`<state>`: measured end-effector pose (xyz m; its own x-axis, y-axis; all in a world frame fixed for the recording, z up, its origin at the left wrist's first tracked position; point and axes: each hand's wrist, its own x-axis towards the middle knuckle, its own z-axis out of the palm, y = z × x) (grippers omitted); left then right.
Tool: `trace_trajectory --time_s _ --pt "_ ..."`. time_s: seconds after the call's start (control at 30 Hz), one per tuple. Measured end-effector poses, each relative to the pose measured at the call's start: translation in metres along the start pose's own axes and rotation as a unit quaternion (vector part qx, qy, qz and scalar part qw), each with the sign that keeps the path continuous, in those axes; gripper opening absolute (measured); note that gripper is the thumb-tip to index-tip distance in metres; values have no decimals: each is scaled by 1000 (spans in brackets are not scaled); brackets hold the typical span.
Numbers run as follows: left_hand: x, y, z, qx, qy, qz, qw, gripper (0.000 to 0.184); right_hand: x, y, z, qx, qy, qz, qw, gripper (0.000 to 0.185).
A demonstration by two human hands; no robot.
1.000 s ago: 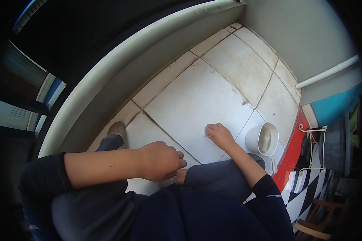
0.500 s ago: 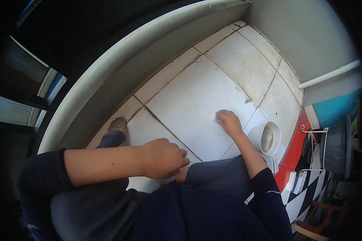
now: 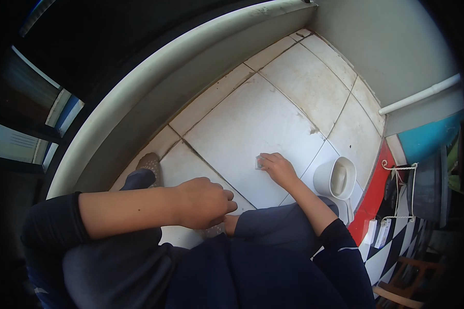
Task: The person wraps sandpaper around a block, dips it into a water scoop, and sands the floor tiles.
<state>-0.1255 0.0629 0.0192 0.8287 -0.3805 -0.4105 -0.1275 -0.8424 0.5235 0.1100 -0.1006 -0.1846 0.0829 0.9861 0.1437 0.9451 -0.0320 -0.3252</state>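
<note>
On the white floor tile (image 3: 227, 129), my right hand (image 3: 279, 169) pinches a small pale grey block (image 3: 259, 162) between its fingertips and presses it to the surface. The block's material is too small to make out, and the fingers hide part of it. My left hand (image 3: 205, 202) is curled into a loose fist over my bent legs; nothing shows sticking out of it. A white dipper (image 3: 325, 177) with a handle stands on the floor to the right of my right forearm.
A low curved wall (image 3: 139, 98) borders the tiles on the left. At right are a white pipe (image 3: 423, 94), a red edge (image 3: 370, 193), a dark tub (image 3: 429, 180) and a white wire rack (image 3: 397, 219). A spotted sock (image 3: 149, 164) covers my foot by the wall.
My right hand has slid the grey block left and slightly toward me across the tile. The left hand stays curled in about the same place; the view has shifted slightly.
</note>
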Motion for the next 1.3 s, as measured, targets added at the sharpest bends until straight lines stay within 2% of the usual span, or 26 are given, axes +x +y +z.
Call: trace_trajectory --time_s 0.1,0.2,0.27,0.33,0.4,0.47,0.53,0.6,0.7,0.8,0.87,0.93,1.0,1.07,1.13,1.2,1.3 --pt "2 3 4 5 8 11 1000 20 19 20 -7 -16 57 112 992 27" --pt "1 2 4 16 16 23 999 21 13 2 4 -6 37 70 997 26" --pt "3 0 4 12 14 24 1000 21 6 -14 7 -1 12 2 1000 26" --pt "4 -1 7 12 15 18 1000 21 13 -1 0 18 9 59 998 26" --pt "6 3 6 7 7 20 1000 21 25 10 0 -19 50 117 992 26" --pt "5 5 3 11 2 21 1000 21 21 -2 9 -36 74 115 990 26" --pt "4 2 4 9 4 15 1000 21 9 -20 12 25 20 39 999 27" --pt "3 -1 4 14 -1 11 1000 21 8 -14 7 33 11 36 999 28" --pt "5 2 6 14 -7 11 1000 21 27 7 5 2 63 138 988 26" --pt "2 2 5 20 -6 16 1000 21 21 -15 16 -11 51 102 993 26" --pt "1 1 2 19 -7 15 1000 21 9 -23 20 6 40 32 999 26" --pt "0 0 2 6 -16 -8 1000 20 18 -13 9 17 17 65 998 26" --pt "1 2 7 11 -8 6 1000 21 32 -1 9 -4 69 129 989 27" --pt "-1 2 6 29 4 16 999 21 30 -14 21 -47 73 130 988 28" --pt "-2 1 4 18 -2 8 1000 21 22 -27 24 -6 47 18 999 29" --pt "-3 -2 5 22 -2 3 1000 21 23 -19 17 5 36 16 999 27" --pt "-3 1 9 16 0 3 1000 21 43 -1 13 -15 86 139 986 26"
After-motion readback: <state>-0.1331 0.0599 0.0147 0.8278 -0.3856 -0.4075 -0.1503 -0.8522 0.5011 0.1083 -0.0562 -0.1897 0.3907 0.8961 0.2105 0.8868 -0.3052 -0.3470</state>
